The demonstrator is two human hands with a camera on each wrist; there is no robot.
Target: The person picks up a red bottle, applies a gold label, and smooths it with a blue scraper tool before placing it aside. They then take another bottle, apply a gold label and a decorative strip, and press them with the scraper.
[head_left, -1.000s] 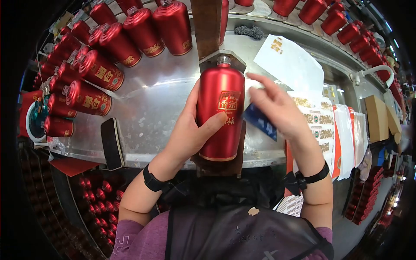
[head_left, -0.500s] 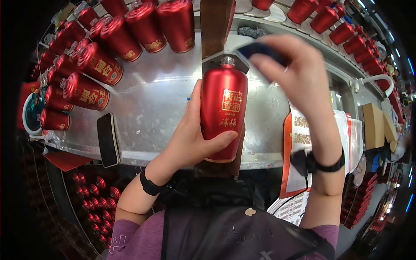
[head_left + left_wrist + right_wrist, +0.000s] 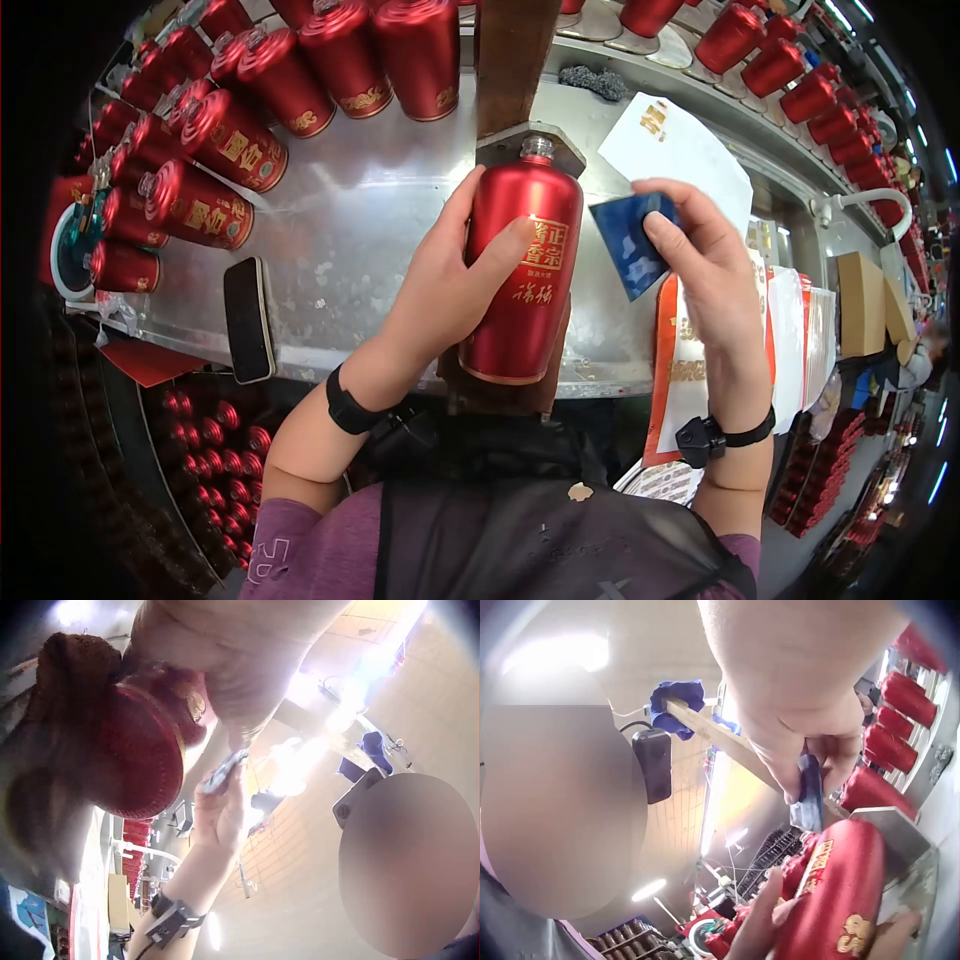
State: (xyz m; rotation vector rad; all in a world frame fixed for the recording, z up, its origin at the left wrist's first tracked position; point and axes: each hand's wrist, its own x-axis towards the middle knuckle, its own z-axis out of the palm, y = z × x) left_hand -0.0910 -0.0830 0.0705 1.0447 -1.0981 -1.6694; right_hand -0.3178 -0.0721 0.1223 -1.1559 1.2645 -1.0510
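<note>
A red bottle (image 3: pixel 530 315) with gold lettering and a clear glass neck lies on a brown wooden stand (image 3: pixel 512 70), its neck at a notched metal plate (image 3: pixel 568 153). My left hand (image 3: pixel 435 290) grips its left side, the thumb resting over the edge of the gold square emblem (image 3: pixel 545 243). To the bottle's right, apart from it, my right hand (image 3: pixel 715 275) pinches a blue card (image 3: pixel 630 245) between thumb and fingers. In the right wrist view the card (image 3: pixel 808 795) is seen edge-on above the bottle (image 3: pixel 840 892), with left-hand fingers on both sides of it.
More red bottles (image 3: pixel 240 150) stand at the left, and others line the back right. A phone (image 3: pixel 249 320) lies on the metal table near its front left edge. Sticker sheets (image 3: pixel 690 370) and a white sheet (image 3: pixel 690 150) are at the right, near a white curved pipe (image 3: pixel 870 160).
My right hand swung up past the bottle's neck with the blue card, then came back down to the bottle's right. My left thumb shifted from the lower lettering up to the emblem.
</note>
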